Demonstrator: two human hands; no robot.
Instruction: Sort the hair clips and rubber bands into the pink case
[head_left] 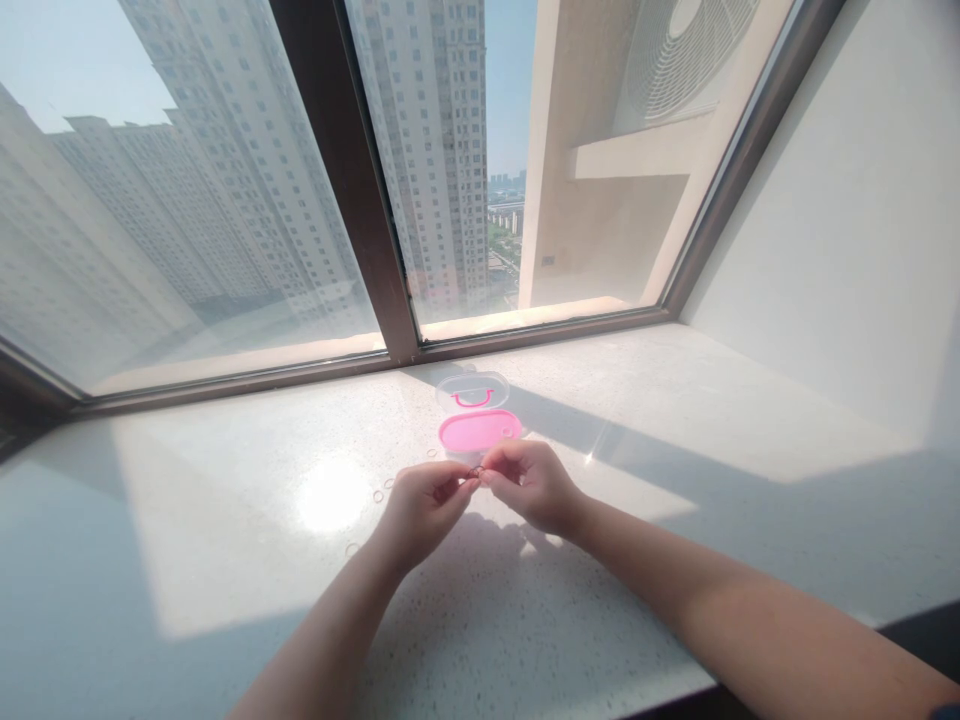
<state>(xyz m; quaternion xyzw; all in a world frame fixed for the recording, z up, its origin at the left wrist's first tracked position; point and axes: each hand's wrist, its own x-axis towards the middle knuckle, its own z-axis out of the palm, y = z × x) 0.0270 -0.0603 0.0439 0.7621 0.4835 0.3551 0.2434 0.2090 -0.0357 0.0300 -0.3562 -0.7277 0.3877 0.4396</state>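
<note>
My left hand (421,505) and my right hand (529,480) meet fingertip to fingertip just in front of a small pink box (478,430). Both pinch a tiny item (475,472) between them, too small to name. The pink box stands open, its clear lid (472,390) with a pink handle tipped back toward the window. A few small clear rings (381,491) lie on the white stone sill (637,420) to the left of my left hand.
The sill runs along a large window with a dark frame (375,250). A white wall (847,230) closes off the right side. The sill's front edge (900,625) drops away at the lower right. Bright sun patches fall across the sill.
</note>
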